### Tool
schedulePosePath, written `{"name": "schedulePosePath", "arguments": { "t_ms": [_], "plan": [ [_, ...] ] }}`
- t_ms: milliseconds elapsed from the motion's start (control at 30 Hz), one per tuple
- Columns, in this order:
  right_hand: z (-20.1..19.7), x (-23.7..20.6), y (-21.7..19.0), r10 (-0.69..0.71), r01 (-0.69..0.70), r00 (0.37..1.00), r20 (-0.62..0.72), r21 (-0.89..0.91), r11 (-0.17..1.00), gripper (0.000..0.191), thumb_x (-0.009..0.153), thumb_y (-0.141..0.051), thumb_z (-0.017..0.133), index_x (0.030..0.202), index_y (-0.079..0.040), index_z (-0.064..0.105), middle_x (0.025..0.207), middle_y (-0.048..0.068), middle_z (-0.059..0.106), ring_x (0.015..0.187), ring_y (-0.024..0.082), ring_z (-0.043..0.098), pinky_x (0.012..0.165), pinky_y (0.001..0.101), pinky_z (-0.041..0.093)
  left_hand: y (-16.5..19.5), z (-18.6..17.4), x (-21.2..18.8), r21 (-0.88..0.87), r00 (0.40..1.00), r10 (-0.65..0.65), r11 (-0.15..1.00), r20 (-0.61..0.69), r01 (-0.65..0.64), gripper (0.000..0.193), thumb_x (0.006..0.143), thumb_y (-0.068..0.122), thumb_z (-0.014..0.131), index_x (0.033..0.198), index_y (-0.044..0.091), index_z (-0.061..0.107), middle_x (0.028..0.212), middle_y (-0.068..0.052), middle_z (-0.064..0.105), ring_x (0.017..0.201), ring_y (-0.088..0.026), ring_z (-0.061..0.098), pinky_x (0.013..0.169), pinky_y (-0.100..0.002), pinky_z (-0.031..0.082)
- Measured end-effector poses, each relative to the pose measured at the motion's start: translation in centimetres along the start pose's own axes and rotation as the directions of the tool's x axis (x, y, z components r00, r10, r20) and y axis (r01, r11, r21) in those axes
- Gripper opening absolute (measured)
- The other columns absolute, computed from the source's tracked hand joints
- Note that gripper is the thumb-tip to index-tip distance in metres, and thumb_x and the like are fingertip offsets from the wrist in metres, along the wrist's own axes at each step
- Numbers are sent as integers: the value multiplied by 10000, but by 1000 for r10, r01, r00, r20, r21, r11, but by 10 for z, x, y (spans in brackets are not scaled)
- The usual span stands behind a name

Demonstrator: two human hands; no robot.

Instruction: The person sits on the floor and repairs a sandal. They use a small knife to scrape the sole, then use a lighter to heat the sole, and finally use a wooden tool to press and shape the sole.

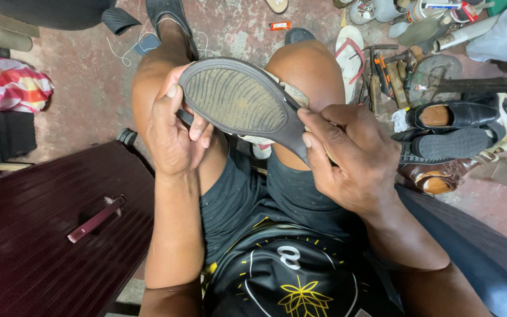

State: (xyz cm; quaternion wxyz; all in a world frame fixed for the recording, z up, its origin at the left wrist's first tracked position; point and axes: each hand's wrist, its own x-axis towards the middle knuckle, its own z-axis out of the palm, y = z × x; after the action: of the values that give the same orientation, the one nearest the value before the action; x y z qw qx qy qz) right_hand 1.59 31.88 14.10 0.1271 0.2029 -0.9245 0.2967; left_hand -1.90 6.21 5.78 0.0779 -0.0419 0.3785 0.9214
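A dark sandal (236, 100) is held upside down over my bare knees, its worn ribbed grey sole facing up. My left hand (174, 132) grips the toe end from the left, thumb on the rim and fingers curled under. My right hand (353, 155) holds the narrow heel end, thumb and fingers pinching the sole's edge. A pale patterned piece (289, 94) shows just under the sandal near my right knee.
A dark red ridged case (42, 235) with a handle stands at lower left. Black shoes (450, 114), a brown shoe (435, 179), tools and tins crowd the floor at right. A flip-flop (350, 53) lies beyond my knee. Striped cloth (7, 85) is at left.
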Motion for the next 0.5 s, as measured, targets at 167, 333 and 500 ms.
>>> {"name": "schedulePosePath", "arguments": {
  "t_ms": [167, 333, 500],
  "plan": [
    [-4, 2, -2, -24, 24, 1000, -4, -23, 999, 383, 823, -16, 830, 1188, -67, 726, 1067, 71, 649, 919, 266, 654, 765, 409, 540, -1, 1, 1, 17, 1000, 1, 1000, -24, -1, 418, 1152, 253, 403, 1364, -75, 551, 851, -58, 590, 537, -68, 408, 425, -204, 376],
    [-3, 2, 0, -28, 28, 1000, -4, -74, 997, 392, 868, -28, 849, 1236, -119, 747, 1129, 40, 661, 908, 266, 598, 729, 369, 512, -5, -1, 3, -16, 1000, -1, 1000, -24, 0, 414, 1147, 248, 405, 1367, -72, 547, 885, -69, 607, 539, -70, 410, 430, -206, 377],
    [-4, 0, 0, -27, 27, 1000, 3, -92, 995, 391, 862, -30, 829, 1233, -130, 755, 1110, 38, 653, 919, 274, 596, 761, 393, 514, -8, 0, 3, -11, 1000, 12, 1000, -17, -12, 379, 1168, 237, 404, 1328, -75, 548, 884, -72, 606, 540, -69, 408, 434, -205, 378]
  ]
}}
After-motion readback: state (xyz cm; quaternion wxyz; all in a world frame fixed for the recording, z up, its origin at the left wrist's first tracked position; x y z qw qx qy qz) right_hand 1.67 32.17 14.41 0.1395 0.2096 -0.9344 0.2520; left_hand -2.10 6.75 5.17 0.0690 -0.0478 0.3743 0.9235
